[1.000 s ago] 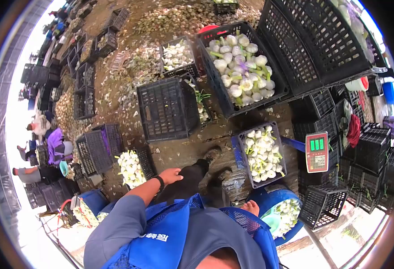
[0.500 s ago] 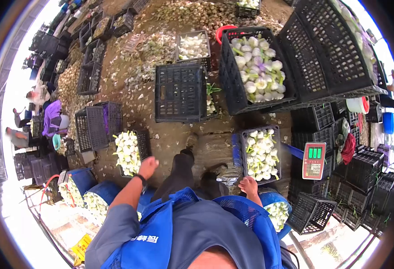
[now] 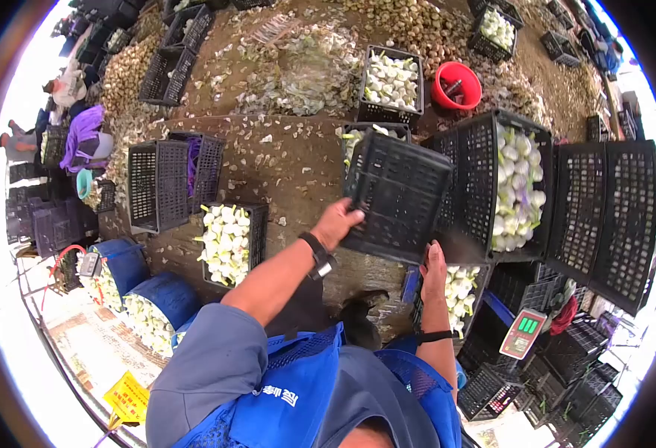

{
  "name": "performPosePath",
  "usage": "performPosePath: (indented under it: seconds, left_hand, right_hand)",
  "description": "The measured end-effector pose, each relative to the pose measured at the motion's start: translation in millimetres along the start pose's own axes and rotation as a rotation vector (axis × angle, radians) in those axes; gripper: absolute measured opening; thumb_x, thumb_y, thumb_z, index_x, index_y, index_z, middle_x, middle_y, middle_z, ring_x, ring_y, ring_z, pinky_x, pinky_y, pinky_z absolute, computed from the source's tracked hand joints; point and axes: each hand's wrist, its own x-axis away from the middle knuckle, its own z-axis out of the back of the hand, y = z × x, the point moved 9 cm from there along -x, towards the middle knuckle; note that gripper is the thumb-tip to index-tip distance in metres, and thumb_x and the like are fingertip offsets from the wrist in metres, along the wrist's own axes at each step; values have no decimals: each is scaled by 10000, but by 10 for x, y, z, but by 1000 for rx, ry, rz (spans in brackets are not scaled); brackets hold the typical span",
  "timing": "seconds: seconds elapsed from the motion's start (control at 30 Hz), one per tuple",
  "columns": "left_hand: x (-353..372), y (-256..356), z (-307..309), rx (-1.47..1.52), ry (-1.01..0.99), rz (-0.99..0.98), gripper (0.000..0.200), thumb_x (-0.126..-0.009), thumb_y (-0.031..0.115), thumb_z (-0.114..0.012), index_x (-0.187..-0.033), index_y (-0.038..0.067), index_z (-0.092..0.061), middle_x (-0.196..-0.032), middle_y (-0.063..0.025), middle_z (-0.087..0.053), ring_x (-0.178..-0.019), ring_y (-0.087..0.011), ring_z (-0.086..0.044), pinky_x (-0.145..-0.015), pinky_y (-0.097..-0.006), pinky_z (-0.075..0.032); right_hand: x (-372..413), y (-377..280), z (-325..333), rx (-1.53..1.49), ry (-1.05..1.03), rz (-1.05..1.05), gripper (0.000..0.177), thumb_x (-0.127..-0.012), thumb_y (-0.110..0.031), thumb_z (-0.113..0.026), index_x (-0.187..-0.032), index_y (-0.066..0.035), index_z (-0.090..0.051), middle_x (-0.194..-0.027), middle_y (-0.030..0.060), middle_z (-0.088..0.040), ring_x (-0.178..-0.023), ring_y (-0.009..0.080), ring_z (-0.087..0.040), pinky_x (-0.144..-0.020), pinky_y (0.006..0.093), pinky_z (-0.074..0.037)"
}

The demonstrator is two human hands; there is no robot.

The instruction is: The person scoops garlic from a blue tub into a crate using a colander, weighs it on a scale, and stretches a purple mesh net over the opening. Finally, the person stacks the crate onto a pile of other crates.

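Both hands hold a black crate tilted above the floor, bulbs all around.
The left hand pinches the left edge of the black crate between thumb and fingers; the right hand has its fingers at the near right corner, but how far they close I cannot tell. Left of and nearer than the black crate stands a crate of white bulbs; beyond it, to the right, is a red basin. Nearer and to its right, a red-framed scale display shows green digits, too small to read surely. The blue vest has white Chinese characters; far to the near left of the black crate, a yellow sign carries print too small to read.
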Motion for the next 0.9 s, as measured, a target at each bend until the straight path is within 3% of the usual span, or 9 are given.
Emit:
performPosePath:
  seconds: [0.07,0.23,0.3,0.37,0.5,0.53,0.67,0.73,0.9]
  left_hand:
    - [34,229,-344,-17,-40,-29,307,-936,105,-622,-1233,40,-580,-1075,-4,-652,-929,-87,-601,-848,-275,-506]
    - [246,1064,-537,-276,-129,-73,282,-924,81,-588,-1197,10,-592,-975,35,-604,-859,-55,-531,-776,-240,-468]
    - [527,1373,-228,-148,-155,26,286,-925,91,-587,-1200,11,-589,-988,21,-613,-865,-62,-542,-776,-256,-478]
    - [769,1514,319,-127,-44,-20,277,-937,104,-573,-1198,16,-590,-1018,-3,-621,-880,-66,-555,-803,-274,-487]
    - [1202,1770,1360,-33,252,-181,249,-969,178,-598,-1167,29,-608,-1000,8,-639,-881,-61,-567,-797,-255,-489]
    - [1253,1799,1631,-54,325,-197,280,-970,236,-611,-1145,18,-610,-969,7,-638,-850,-55,-571,-757,-254,-498]
    - [1303,1903,2973,-134,615,-277,390,-969,402,-619,-1066,25,-642,-884,11,-639,-740,-54,-587,-634,-239,-510]
    - [1321,1940,3624,-168,701,-291,414,-961,441,-618,-1028,34,-660,-842,13,-634,-701,-62,-596,-603,-240,-515]
    - [1183,1639,5054,-178,850,-260,425,-948,457,-631,-996,40,-692,-831,-4,-656,-688,-82,-612,-605,-262,-540]
  right_hand:
    - [-22,-190,-153,84,76,5,710,-958,-468,-598,-1471,-24,-387,-1504,154,-402,-1392,265,-372,-1094,405,-333]
    - [226,-207,0,199,300,212,469,-969,-188,-608,-1346,63,-488,-1141,111,-655,-1011,171,-609,-936,315,-465]
    - [234,-92,-317,87,88,142,391,-957,-92,-589,-1314,50,-513,-1082,88,-666,-961,149,-616,-866,279,-485]
    - [256,-8,-752,79,-27,114,408,-948,-22,-573,-1342,36,-484,-1086,67,-656,-936,127,-619,-800,255,-498]
    - [268,-204,-1972,160,-140,81,512,-945,-35,-613,-1404,61,-407,-1286,132,-585,-1140,180,-577,-953,290,-458]
    - [81,-145,-2232,152,-206,205,492,-941,-18,-602,-1385,87,-417,-1278,135,-588,-1133,182,-582,-983,294,-448]
    - [-246,52,-3670,194,-477,122,498,-915,6,-597,-1380,72,-432,-1232,154,-616,-1111,204,-601,-966,294,-457]
    - [-254,207,-4236,484,-541,248,533,-913,-40,-623,-1396,57,-419,-1266,168,-601,-1127,242,-601,-970,331,-471]
    - [-276,968,-4371,303,-735,10,510,-910,-59,-638,-1369,58,-447,-1266,174,-600,-1127,228,-605,-966,333,-485]
